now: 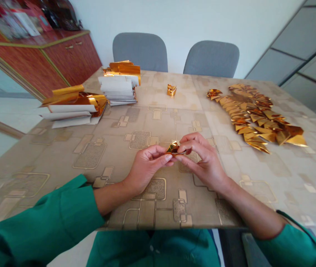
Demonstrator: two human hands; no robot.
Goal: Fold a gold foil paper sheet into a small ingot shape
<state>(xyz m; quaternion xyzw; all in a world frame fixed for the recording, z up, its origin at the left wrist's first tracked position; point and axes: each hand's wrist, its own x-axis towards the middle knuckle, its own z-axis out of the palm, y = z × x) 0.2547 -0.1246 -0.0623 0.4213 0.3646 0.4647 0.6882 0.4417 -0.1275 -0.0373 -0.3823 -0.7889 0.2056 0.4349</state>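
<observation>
My left hand point(148, 167) and my right hand point(202, 159) meet over the middle of the table point(63, 155). Both pinch one small folded piece of gold foil paper point(173, 147) between thumbs and fingertips. The fingers of each hand are closed on it, just above the patterned tabletop. My forearms rest near the table's front edge, in green sleeves.
A heap of folded gold triangles point(253, 116) lies at the right. One finished gold folded shape point(171, 89) stands at the far middle. Stacks of gold and white paper strips point(120, 83) and more sheets point(73, 105) lie at the left. Two grey chairs point(212, 57) stand behind.
</observation>
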